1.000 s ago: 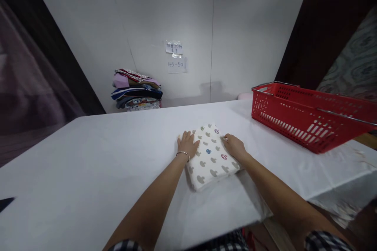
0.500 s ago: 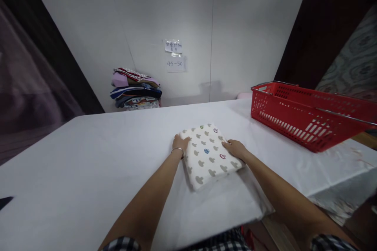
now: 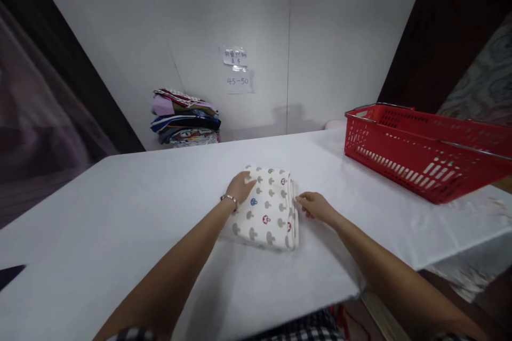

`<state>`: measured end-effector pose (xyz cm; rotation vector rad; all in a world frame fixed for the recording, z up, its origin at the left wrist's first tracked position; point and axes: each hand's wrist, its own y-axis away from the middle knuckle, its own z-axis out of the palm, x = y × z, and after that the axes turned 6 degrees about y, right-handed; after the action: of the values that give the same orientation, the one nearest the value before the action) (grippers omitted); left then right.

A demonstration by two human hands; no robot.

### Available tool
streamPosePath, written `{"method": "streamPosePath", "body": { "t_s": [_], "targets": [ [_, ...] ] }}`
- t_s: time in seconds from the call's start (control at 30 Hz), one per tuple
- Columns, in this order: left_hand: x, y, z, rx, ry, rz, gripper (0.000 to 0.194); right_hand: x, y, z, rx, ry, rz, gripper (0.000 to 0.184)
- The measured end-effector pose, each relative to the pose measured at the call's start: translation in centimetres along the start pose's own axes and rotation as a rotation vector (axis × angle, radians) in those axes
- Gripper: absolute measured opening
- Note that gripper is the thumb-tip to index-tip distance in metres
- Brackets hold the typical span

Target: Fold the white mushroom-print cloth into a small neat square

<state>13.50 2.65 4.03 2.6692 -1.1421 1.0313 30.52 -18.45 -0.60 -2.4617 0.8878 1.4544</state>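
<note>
The patterned cloth (image 3: 264, 208) lies on the white bench (image 3: 132, 213) in front of the person, already folded into a compact, thick rectangle. The folding looks well advanced, though unfinished in neatness: along its 3 o'clock side, several layers show and do not sit flush, so evening that edge appears to be what remains.

The left hand (image 3: 239, 186) rests at the cloth's 10 o'clock side, thumb apart from fingers that are partly hidden; whether it clamps the fabric, I cannot tell. The right hand (image 3: 314, 206) has its fingertips close together at the layered edge, any pinch unclear. The red basket (image 3: 400, 162) stands between 2 and 3 o'clock from the cloth.
</note>
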Motion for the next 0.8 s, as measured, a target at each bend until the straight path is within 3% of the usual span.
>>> {"method": "streamPosePath", "body": {
  "t_s": [0.17, 0.27, 0.37, 0.5, 0.63, 0.8],
  "targets": [
    [4.3, 6.9, 1.8, -0.142, -0.017, 0.203, 0.033, -0.8, -4.2, -1.9, 0.134, -0.061, -0.004, 0.016],
    [6.4, 10.7, 2.8, -0.234, -0.063, 0.272, 0.043, -1.5, -6.6, -1.9, 0.15, -0.057, 0.002, 0.018],
    [7.0, 13.0, 3.5, -0.226, -0.165, 0.319, 0.054, -1.8, -8.3, -1.6, 0.105, -0.013, -0.006, 0.017],
    [6.6, 14.2, 4.1, -0.205, -0.219, 0.338, 0.054, -2.0, -9.2, -1.4, 0.005, 0.076, -0.079, 0.025],
    [6.4, 14.4, 4.6, -0.18, -0.229, 0.369, 0.055, -2.3, -9.8, -1.0, 0.011, 0.163, -0.147, 0.029],
    [5.7, 14.5, 4.8, -0.132, -0.2, 0.37, 0.027, -2.4, -10.0, -1.3, 0.085, 0.193, -0.158, 0.024]
  ]
}}
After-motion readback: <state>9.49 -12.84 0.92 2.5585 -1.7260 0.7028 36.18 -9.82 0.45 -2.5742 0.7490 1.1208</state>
